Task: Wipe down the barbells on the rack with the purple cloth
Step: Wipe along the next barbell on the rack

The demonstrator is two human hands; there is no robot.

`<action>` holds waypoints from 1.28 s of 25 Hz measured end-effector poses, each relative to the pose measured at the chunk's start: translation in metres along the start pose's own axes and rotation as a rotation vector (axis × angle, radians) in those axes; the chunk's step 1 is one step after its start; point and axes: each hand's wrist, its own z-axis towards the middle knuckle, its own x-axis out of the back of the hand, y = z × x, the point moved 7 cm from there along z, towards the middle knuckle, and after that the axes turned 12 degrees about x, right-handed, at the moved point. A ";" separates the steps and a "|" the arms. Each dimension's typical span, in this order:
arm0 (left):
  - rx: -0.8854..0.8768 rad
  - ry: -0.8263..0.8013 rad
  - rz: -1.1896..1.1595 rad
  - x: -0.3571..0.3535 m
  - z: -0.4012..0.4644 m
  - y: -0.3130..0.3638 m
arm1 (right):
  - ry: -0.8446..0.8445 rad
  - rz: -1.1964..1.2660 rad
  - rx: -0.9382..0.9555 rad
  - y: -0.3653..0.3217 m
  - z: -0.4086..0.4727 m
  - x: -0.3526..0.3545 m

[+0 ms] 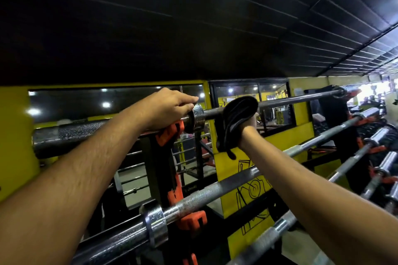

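The top barbell lies across the rack at head height, running from its thick sleeve at the left to a collar at the far right. My left hand grips the sleeve just left of the inner collar. My right hand is mostly hidden under the dark purple cloth, which is wrapped over the bar's shaft right of the collar and hangs down below it. A second, knurled barbell rests lower on the rack, and a third barbell sits below that.
The black rack upright carries orange hooks. More chrome bars are stacked on the rack's right end. A yellow wall with dark windows stands behind. The black ceiling hangs low overhead.
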 end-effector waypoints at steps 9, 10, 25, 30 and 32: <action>-0.026 -0.059 0.130 0.034 -0.035 -0.038 | -0.335 -0.847 1.109 -0.136 -0.067 -0.015; -0.009 -0.052 0.165 0.036 -0.043 -0.043 | -0.428 -0.945 1.096 -0.124 -0.062 -0.034; 0.067 0.034 0.214 0.034 -0.051 -0.048 | -0.761 -1.092 0.878 -0.106 -0.049 -0.084; 0.101 0.037 0.239 0.034 -0.052 -0.047 | -1.212 -1.336 0.518 -0.102 -0.038 -0.115; 0.118 0.043 0.250 0.036 -0.053 -0.045 | -0.775 -1.307 0.821 -0.098 -0.034 -0.098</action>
